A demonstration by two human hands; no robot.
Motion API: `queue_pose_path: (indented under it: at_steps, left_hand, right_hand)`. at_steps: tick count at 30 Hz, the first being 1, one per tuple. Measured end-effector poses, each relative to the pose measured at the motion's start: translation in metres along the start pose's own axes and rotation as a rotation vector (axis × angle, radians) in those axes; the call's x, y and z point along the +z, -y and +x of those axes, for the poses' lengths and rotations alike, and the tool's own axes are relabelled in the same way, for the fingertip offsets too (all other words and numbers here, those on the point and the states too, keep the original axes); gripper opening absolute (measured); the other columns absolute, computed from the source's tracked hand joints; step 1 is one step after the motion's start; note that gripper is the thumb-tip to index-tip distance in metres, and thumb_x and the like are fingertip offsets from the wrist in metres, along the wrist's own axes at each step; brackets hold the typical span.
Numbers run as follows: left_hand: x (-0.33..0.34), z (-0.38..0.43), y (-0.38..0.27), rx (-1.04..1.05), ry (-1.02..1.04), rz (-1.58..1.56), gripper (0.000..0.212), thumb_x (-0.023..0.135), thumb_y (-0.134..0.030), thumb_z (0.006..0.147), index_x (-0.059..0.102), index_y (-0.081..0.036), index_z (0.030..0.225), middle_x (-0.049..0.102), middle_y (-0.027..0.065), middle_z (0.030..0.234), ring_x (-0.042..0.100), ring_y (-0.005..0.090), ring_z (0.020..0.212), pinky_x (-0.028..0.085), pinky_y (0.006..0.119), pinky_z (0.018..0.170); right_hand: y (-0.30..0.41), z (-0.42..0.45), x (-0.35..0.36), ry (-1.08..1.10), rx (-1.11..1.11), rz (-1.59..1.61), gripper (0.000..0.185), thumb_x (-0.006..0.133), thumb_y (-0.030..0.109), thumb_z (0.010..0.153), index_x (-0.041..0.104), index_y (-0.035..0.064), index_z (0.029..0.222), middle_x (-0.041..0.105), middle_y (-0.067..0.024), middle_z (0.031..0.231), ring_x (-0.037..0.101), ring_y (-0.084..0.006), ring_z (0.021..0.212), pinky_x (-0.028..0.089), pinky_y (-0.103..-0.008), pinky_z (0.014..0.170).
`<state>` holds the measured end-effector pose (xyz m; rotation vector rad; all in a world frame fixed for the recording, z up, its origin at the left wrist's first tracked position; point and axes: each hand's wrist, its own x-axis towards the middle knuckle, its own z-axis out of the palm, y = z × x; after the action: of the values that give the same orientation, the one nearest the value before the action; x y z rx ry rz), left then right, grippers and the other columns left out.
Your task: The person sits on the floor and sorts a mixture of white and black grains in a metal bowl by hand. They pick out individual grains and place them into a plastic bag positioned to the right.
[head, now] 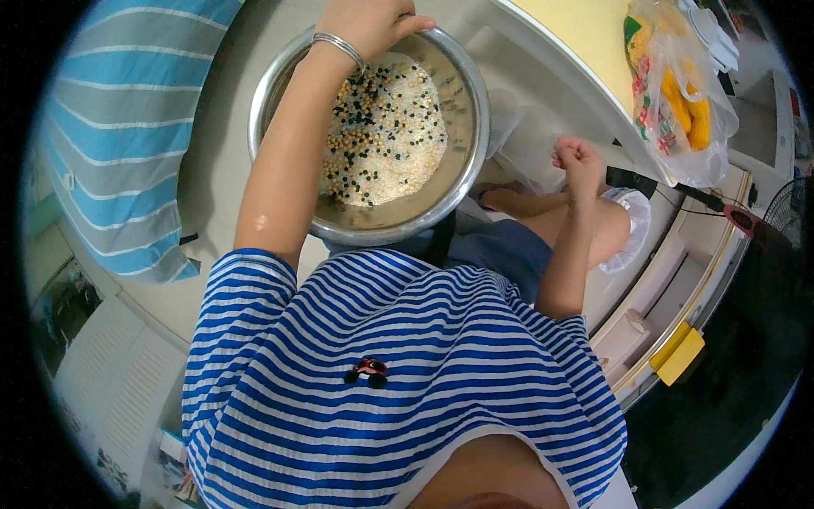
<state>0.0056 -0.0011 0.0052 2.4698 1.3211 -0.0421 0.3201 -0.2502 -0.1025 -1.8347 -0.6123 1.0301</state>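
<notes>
A large stainless steel bowl point(477, 127) is at my lap, holding a pale grain layer point(407, 172) mixed with dark and yellow beans point(356, 143). My left hand point(378, 25), with silver bangles at the wrist, grips the bowl's far rim; its forearm crosses above the bowl and hides part of the contents. Some of its fingers are hidden beyond the rim. To the right of the bowl, my right hand point(580, 159) is raised above my leg, its fingers curled together; nothing can be made out in them. Behind it is a clear plastic bag point(528, 146).
A yellow-topped table point(572, 32) at the upper right bears a plastic bag point(687, 95) with yellow items. Blue and grey striped cloth point(133, 127) hangs at the left. Along the right are a white-edged cabinet or shelf unit point(674, 286) and part of a fan point(788, 207).
</notes>
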Motion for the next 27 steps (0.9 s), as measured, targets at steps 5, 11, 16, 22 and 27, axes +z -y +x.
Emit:
queue_pose_path:
  at_steps: [5,11,16,22,27]
  left_hand:
    - [0.014,0.004,0.012,0.080,-0.105,0.071,0.049,0.047,-0.061,0.088,0.072,-0.020,0.093,0.069,0.0077,0.076,0.066,0.0288,0.074,0.052,0.041,0.066]
    - [0.016,0.001,0.013,0.056,-0.114,0.063,0.049,0.047,-0.062,0.087,0.072,-0.019,0.092,0.069,0.0071,0.076,0.066,0.0283,0.073,0.052,0.042,0.065]
    - [0.012,0.001,0.011,0.052,-0.096,0.060,0.050,0.047,-0.062,0.087,0.071,-0.019,0.092,0.069,0.0069,0.077,0.067,0.0280,0.074,0.052,0.041,0.065]
    - [0.001,-0.004,0.005,0.020,-0.037,0.002,0.045,0.049,-0.054,0.089,0.070,-0.015,0.087,0.069,0.0103,0.083,0.065,0.0306,0.078,0.050,0.042,0.068]
    - [0.003,-0.002,0.005,0.007,-0.015,0.056,0.046,0.048,-0.057,0.088,0.070,-0.017,0.088,0.069,0.0094,0.083,0.065,0.0296,0.078,0.050,0.042,0.067]
  right_hand:
    - [-0.071,0.034,-0.009,-0.037,0.073,-0.123,0.016,0.066,0.002,0.082,0.061,-0.0060,0.096,0.062,-0.0072,0.069,0.060,-0.0128,0.058,0.050,-0.0249,0.050]
    - [-0.064,0.033,0.005,-0.044,0.082,-0.249,0.022,0.067,0.002,0.081,0.061,-0.0061,0.101,0.062,-0.0076,0.071,0.060,-0.0129,0.059,0.049,-0.0249,0.051]
    - [-0.050,0.029,0.042,0.068,0.041,-0.212,0.026,0.068,0.004,0.080,0.061,-0.0055,0.103,0.064,-0.0080,0.074,0.060,-0.0132,0.062,0.050,-0.0252,0.053]
    - [-0.056,0.040,0.071,0.033,-0.256,-0.551,0.024,0.071,0.009,0.080,0.067,-0.0005,0.101,0.069,-0.0104,0.085,0.065,-0.0144,0.068,0.052,-0.0269,0.064]
    - [0.059,-0.014,0.098,0.092,-0.370,-0.239,0.026,0.070,0.011,0.082,0.066,-0.0006,0.105,0.068,-0.0070,0.087,0.061,-0.0111,0.070,0.050,-0.0242,0.064]
